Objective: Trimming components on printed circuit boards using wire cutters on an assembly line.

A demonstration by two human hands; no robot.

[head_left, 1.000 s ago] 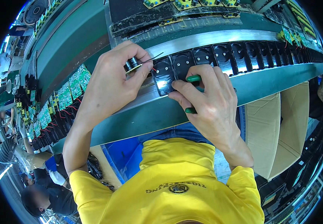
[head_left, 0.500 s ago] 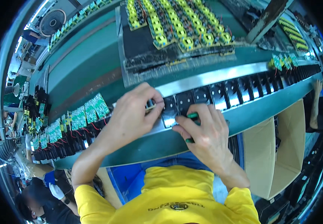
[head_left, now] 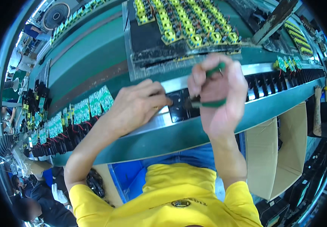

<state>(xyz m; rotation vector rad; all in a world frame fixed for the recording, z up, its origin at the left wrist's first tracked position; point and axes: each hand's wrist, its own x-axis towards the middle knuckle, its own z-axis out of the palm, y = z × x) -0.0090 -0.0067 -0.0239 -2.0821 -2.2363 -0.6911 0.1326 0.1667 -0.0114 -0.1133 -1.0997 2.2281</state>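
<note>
My left hand is closed, its fingertips at the left edge of a black plastic casing in a row on the bench. A tiny yellowish edge shows under its fingers; the rest of what they pinch is hidden. Raised over the row, my right hand is slightly blurred. Its fingers are wrapped round green-handled cutters, whose dark tip points left toward the casing. More black casings continue in line to the right.
Green circuit boards with red wires stand over casings at the left. Beyond my hands lies a stack of yellow-component boards. A metal post rises at the far right. An open cardboard box sits below the bench edge. Other people work at both sides.
My right hand has lifted away from the casings and turned palm up with the cutters. My left hand has shifted slightly right and down, and the small board it pinched is now mostly hidden.
</note>
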